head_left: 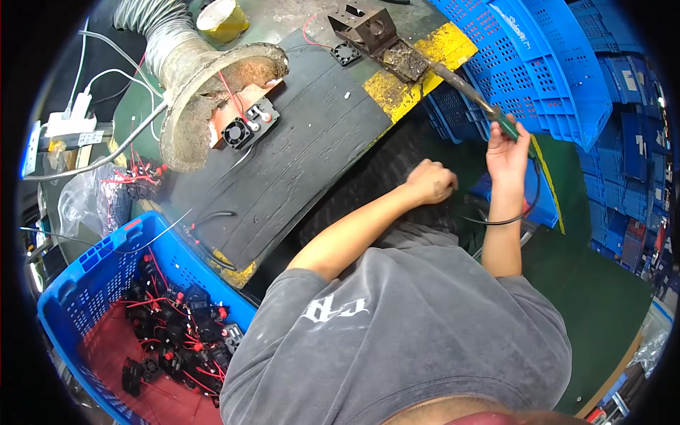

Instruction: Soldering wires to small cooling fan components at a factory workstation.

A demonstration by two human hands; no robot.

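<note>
My right hand (508, 147) is wrapped round the green handle of a soldering iron (464, 88). The iron's long shaft slants up and left, its end at a rusty metal stand (404, 60) on the bench. In front of my body, off the bench's near edge, my left hand (432, 182) is curled closed; what it holds, if anything, is hidden. Farther left on the bench, a small black fan unit (237, 132) with a grey plate and red wires leans on a copper-coloured block, by the mouth of a fume duct (170, 134).
A blue crate (60, 304) at lower left holds several black fan parts with red wires. Blue baskets (524, 64) stand at the right. Another small fan (346, 53) lies beside the stand. A black cord (496, 223) loops by my right forearm. A yellow tub (223, 21) sits at the back.
</note>
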